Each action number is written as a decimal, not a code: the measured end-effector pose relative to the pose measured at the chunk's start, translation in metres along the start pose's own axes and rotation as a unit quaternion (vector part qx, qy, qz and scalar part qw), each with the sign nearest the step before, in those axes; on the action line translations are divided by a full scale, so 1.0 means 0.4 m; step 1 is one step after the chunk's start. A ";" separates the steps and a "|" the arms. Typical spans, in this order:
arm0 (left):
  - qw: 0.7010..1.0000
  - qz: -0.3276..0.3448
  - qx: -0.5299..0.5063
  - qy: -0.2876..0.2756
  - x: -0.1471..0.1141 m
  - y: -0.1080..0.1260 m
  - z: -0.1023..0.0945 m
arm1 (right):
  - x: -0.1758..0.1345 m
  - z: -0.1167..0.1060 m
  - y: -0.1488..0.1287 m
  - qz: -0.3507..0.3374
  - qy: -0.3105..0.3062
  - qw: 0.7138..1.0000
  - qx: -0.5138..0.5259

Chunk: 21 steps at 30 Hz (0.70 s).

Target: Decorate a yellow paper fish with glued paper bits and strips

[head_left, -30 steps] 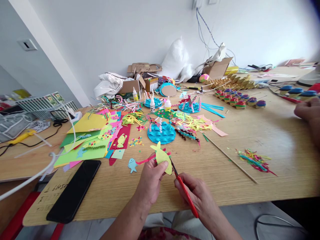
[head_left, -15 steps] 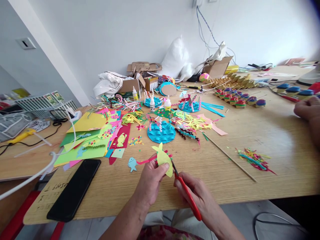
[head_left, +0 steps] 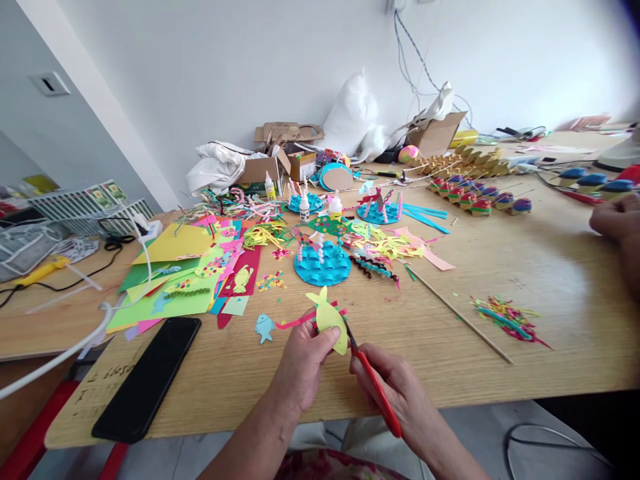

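Between the thumb and fingers of my left hand [head_left: 304, 363] is a yellow-green paper fish [head_left: 329, 319], its tail pointing up and away. Red paper strips [head_left: 295, 323] stick out from behind the fish on both sides, pinched in the same hand. My right hand [head_left: 387, 383] is closed around red-handled scissors [head_left: 377, 387]. Their dark blades [head_left: 351, 335] lie at the fish's right edge, by the end of a red strip; how far apart the blades are is hard to see. A light blue paper fish [head_left: 264, 328] lies flat on the table, left of my left hand.
A round blue wavy craft base [head_left: 323, 265] stands ahead of my hands. A black phone [head_left: 147, 380] and stacked coloured paper [head_left: 170, 293] lie left. On the right are a wooden stick [head_left: 460, 315], paper scraps [head_left: 507, 319] and another person's hand [head_left: 617, 220].
Almost nothing differs. My hands, the paper fish and the scissors have shifted very slightly to the right, and both hands keep their hold.
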State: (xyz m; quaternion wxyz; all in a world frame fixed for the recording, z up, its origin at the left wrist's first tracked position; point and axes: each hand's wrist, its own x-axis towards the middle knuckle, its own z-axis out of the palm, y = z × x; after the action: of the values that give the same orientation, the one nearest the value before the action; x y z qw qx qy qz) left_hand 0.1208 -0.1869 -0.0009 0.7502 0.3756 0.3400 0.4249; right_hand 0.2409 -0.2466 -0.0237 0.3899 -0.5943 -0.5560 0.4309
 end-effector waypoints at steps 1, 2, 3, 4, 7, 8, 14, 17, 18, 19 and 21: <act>1.000 -0.001 0.002 0.003 0.000 0.000 0.000 | 0.000 0.001 0.000 0.001 0.001 1.000 -0.001; 1.000 -0.002 0.004 0.006 0.001 -0.001 0.000 | 0.000 0.001 -0.001 0.003 0.003 1.000 -0.002; 1.000 -0.002 0.005 0.009 0.001 -0.001 0.000 | 0.000 0.002 -0.001 0.004 0.005 1.000 -0.005; 1.000 -0.001 0.005 0.011 0.001 -0.002 -0.001 | 0.001 0.002 -0.001 0.005 0.005 1.000 -0.008; 1.000 -0.004 0.002 0.013 0.003 -0.003 -0.002 | 0.003 0.002 0.003 0.002 0.007 1.000 -0.021; 1.000 -0.005 0.000 0.012 0.003 -0.004 -0.003 | 0.003 0.002 0.005 0.000 0.006 1.000 -0.025; 1.000 -0.006 -0.003 0.016 0.001 -0.009 -0.010 | 0.003 0.002 0.015 -0.008 0.003 0.999 -0.043; 1.000 -0.002 0.003 0.026 0.000 -0.011 -0.015 | 0.002 0.003 0.012 -0.010 0.001 0.999 -0.046; 1.000 -0.001 0.004 0.029 0.000 -0.011 -0.016 | 0.002 0.002 0.010 -0.011 -0.001 0.999 -0.046; 0.999 0.001 0.004 0.032 0.000 -0.011 -0.016 | 0.002 0.002 0.007 -0.013 -0.005 0.999 -0.046; 0.999 0.002 0.000 0.039 0.000 -0.010 -0.014 | 0.001 0.000 0.002 -0.020 -0.016 0.998 -0.049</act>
State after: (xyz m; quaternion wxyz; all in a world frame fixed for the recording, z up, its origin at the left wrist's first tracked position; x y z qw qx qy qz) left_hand 0.1176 -0.1869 -0.0071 0.7353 0.3594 0.3682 0.4412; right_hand 0.2411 -0.2463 -0.0245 0.3594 -0.5946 -0.5943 0.4051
